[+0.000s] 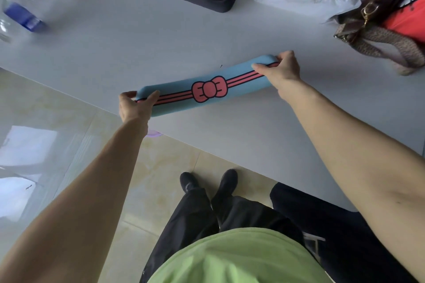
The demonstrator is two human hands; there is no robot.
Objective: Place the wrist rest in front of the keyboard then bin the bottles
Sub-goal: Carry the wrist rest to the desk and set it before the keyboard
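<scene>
Left hand (135,105) and right hand (281,69) fingers are clamped on the wrist rest (207,88) ends, lying diagonally near the worktop (253,126) edge; blurred bottles (27,7) are cropped at the far-left corner.

Lime-green shirt (234,257), black trousers (195,220), 2 black shoes (227,181), bare forearms

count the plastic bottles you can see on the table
1 for certain: a clear plastic bottle with a blue label lies blurred at the table's far left. A clear shape at the left edge may be a second; more could sit out of frame.
</scene>
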